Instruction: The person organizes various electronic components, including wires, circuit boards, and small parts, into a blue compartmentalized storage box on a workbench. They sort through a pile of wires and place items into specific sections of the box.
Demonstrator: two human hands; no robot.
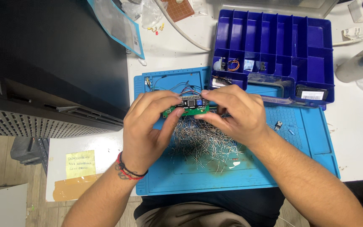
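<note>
- Circuit board [188, 106], small and green with a black strip and a blue part on top, held up between both hands just above the blue mat [299, 168].
- Left hand [148, 126] on the board's left end, fingers [174, 120] clamped on it, thumb under the lower edge; red and black bands at that wrist.
- Right hand [236, 115] on the board's right end, fingers closed over its top and lower edge.
- Thin coloured wires [181, 88] running from the board's top back toward the far left part of the mat.
- Pile of cut metal pins [202, 145] loose on the mat, right below the hands.
- Blue parts box [274, 42] open beyond the right hand, its near edge overlapping the mat; a few small parts in the middle compartments, a black part with a white label in the near right one.
- White table [358, 126] under the mat and box.
- Yellow note [80, 164] near the left forearm, well apart from the mat's pins.
- Black case [43, 63] filling the far left.
</note>
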